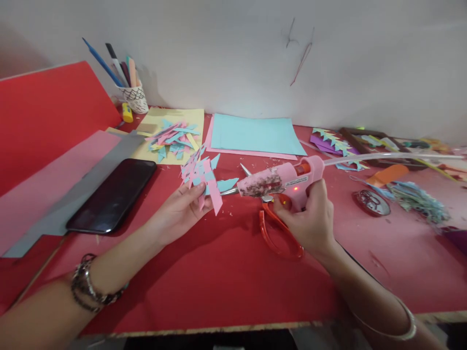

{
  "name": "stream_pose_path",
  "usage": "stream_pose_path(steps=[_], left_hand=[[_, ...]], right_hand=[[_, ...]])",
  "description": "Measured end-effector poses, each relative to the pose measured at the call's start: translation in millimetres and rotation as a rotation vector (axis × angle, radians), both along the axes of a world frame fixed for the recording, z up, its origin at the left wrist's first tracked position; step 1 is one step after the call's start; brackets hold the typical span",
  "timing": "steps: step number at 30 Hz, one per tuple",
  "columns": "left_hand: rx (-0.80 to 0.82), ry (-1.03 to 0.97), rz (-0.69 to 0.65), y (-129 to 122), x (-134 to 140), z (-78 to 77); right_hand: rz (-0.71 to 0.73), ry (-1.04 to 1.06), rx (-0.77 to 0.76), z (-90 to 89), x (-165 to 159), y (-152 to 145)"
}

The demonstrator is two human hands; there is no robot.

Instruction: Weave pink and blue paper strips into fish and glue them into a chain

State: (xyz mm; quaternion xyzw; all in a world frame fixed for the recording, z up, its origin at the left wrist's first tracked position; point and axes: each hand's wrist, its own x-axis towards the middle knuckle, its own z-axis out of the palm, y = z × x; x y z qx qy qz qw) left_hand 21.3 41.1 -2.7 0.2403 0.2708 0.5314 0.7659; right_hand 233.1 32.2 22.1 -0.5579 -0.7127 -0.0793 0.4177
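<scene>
My right hand (310,214) grips a pink hot glue gun (270,181), its red light on and a long clear glue stick (365,156) running out of the back. The metal nozzle points left, close to the paper in my other hand. Between thumb and fingers, my left hand (182,209) holds a piece of interlaced pink and blue paper strips (204,180). Beneath the glue gun lie orange-handled scissors (279,243), partly hidden by it. A loose blue paper piece (228,184) shows behind the nozzle; I cannot tell whether it is attached to the strips.
Cut paper strips (175,138) are piled on a yellow sheet (146,121). Blue sheets (255,133) lie behind my hands. A black phone (113,194) is at left, near a pen cup (134,99). At right are a small round dish (372,203) and a thread bundle (419,201).
</scene>
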Motion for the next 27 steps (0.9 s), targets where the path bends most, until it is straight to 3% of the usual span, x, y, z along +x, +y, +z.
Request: stream_pose_path(steps=[9, 27], left_hand=[[0.007, -0.004, 0.002, -0.6, -0.5, 1.6], [-0.162, 0.038, 0.110, -1.1, 4.0, 8.9]], right_hand=[[-0.054, 0.004, -0.020, -2.5, 1.7, -0.7], [-0.030, 0.066, -0.044, -2.4, 0.2, -0.7]])
